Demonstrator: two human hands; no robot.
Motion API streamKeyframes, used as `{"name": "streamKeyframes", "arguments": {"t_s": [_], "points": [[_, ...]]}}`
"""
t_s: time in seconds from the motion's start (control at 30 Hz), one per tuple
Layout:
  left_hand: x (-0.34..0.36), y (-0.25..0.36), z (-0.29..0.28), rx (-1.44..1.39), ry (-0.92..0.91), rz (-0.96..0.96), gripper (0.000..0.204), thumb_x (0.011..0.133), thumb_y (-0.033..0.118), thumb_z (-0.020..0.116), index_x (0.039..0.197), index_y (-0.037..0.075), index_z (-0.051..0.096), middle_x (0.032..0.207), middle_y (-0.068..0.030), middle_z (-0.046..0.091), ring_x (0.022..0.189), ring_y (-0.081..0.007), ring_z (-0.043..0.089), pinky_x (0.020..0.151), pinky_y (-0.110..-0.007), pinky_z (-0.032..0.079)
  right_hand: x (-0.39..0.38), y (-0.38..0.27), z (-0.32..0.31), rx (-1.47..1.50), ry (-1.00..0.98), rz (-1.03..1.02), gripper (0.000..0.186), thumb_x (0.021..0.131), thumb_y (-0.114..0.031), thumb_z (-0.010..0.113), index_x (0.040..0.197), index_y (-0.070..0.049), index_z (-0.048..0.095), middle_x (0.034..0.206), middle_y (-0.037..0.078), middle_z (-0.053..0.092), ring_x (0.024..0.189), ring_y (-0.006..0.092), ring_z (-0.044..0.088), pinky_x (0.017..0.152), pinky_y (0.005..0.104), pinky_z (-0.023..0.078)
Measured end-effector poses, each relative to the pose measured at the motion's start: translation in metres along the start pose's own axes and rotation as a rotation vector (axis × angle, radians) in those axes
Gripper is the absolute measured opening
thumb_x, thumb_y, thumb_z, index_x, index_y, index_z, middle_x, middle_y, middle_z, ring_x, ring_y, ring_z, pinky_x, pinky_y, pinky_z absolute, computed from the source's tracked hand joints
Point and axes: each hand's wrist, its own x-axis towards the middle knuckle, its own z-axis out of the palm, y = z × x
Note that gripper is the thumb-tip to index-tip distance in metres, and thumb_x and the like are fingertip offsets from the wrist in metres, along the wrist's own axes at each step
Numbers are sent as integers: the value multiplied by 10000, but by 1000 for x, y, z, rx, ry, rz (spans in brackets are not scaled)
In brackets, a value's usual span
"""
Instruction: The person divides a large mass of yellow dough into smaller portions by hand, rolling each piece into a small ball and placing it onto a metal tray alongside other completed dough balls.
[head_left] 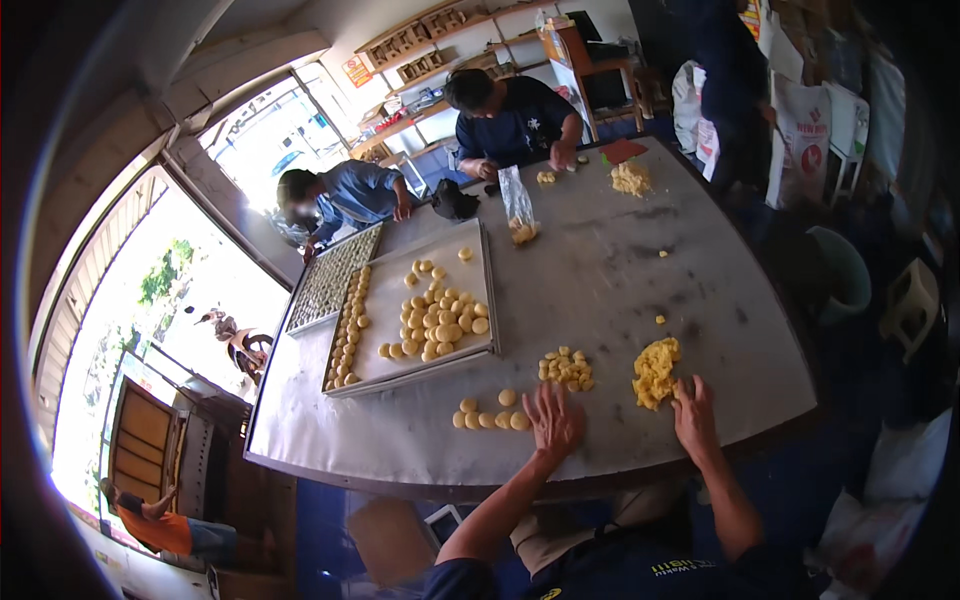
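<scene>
My left hand [556,420] lies palm down on the metal table [590,270], its fingers spread. Just left of it sits a short double row of round dough balls [487,420]. Past its fingertips is a cluster of small dough pieces [566,369]. Whether a piece lies under the palm is hidden. At the right, the curled fingers of my right hand [696,415] press into the near right edge of a crumbly yellow dough mound [655,374]. Two small dough bits [660,320] lie beyond the mound.
A large tray [400,377] of dough balls stands left of centre, beside a tray of small pale pieces [335,270]. Two people work at the far side, near a clear plastic bag [515,200] and another dough pile [631,178]. A person stands at the back right; another is outside.
</scene>
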Motion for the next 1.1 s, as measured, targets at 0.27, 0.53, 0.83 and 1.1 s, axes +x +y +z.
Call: {"name": "streamKeyframes", "arguments": {"t_s": [0.27,0.53,0.83,1.1], "points": [[13,-1,-6,-206,-210,203,838,814,388,652,1521,46,362,1606,-223,285,1521,-369,230,1198,-651,106,-2,-8,-10,156,15,113,336,903,61,598,1232,35,660,1150,178,663,1064,398,586,930,461,484],[25,8,-2,-225,-71,243,489,786,234,646,1248,79,611,1380,-179,517,1340,-344,455,1135,-606,202,8,39,-2,-64,-115,-155,64,833,24,637,861,-16,597,992,182,572,972,401,556,855,487,478],[-10,33,-10,-115,16,-107,287,880,188,635,1146,83,630,1195,-83,557,1155,-277,496,1020,-507,269,-26,26,0,-272,-135,91,604,847,85,585,1435,87,447,1569,305,299,1418,389,402,1077,421,480],[-64,37,-53,-99,-336,-259,341,949,195,628,1279,109,611,1159,-78,583,1181,-263,508,1025,-528,265,-24,19,-21,116,-57,72,415,837,87,563,1228,8,677,1268,150,661,1190,382,592,978,410,517]]}}
